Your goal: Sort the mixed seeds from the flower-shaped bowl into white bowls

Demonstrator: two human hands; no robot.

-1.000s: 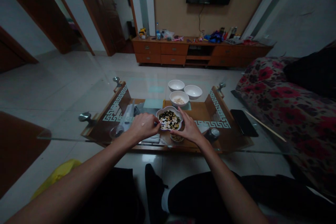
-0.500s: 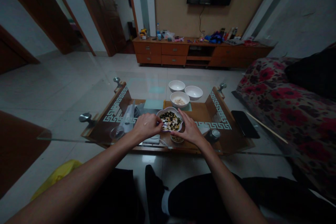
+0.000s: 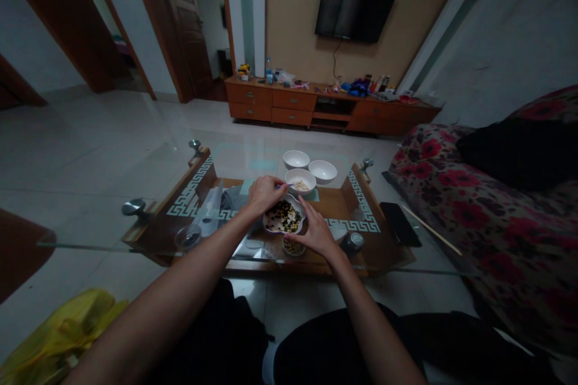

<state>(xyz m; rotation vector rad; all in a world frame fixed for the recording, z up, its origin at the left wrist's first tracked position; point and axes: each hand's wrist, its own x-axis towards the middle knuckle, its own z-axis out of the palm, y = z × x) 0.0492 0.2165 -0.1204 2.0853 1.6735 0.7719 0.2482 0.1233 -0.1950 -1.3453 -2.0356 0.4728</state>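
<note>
My left hand (image 3: 266, 194) pinches a thin, bluish utensil (image 3: 284, 185), too small to tell its kind. Its tip points over the near white bowl (image 3: 311, 185), where pale pieces (image 3: 300, 185) lie. Just below is a flower-shaped bowl (image 3: 268, 225) with a mix of black, yellow, green and pale bits like beans and seeds (image 3: 285, 215). My right hand (image 3: 316, 233) grips its right side, thumb and fingers spread along the rim. A smaller container of mixed bits (image 3: 293, 248) shows beneath my right thumb.
Two more white bowls (image 3: 296, 159) (image 3: 323, 172) stand behind on the glass table (image 3: 253, 147). A can (image 3: 353, 243) and a black phone-like slab (image 3: 400, 224) are at the right, a clear cup (image 3: 188, 237) at the left. A yellow bag (image 3: 63, 328) lies on the floor; a flowered sofa (image 3: 469, 210) stands right.
My left hand has moved forward with the utensil, from inside the flower-shaped bowl to over the near white bowl. My right hand stays on the flower-shaped bowl. The camera view has tilted up.
</note>
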